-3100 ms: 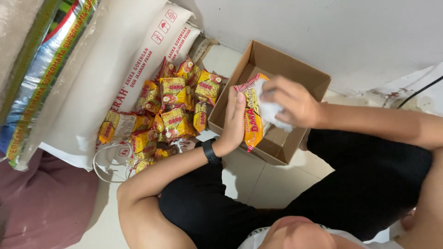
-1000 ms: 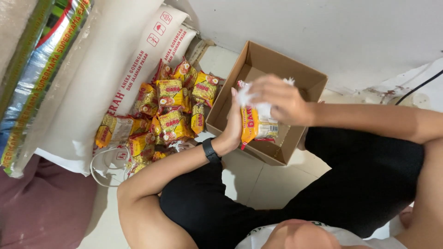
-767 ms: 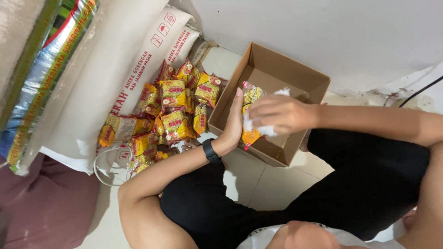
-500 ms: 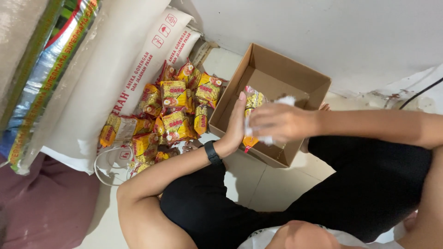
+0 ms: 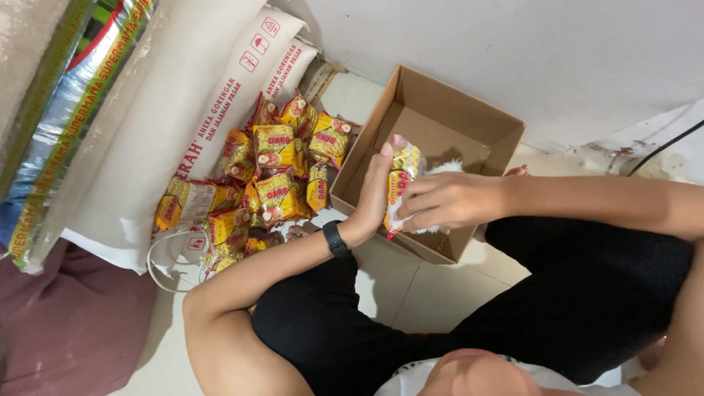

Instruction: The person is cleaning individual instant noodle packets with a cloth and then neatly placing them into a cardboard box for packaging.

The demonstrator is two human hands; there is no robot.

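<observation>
Packet [image 5: 402, 176] lower in box [image 5: 469, 95] now.

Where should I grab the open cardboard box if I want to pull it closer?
Probably the cardboard box is best taken by its near wall, coming from the sitter's side. That rim is bare there and its flaps stand open. The left hand and right hand hold a yellow packet over the box, and the packet pile crowds the far-left side.

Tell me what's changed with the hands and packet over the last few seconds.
Both hands, left and right, have lowered the yellow noodle packet and white cloth toward the open cardboard box. Grip unchanged; packet pile and sacks unmoved.
</observation>
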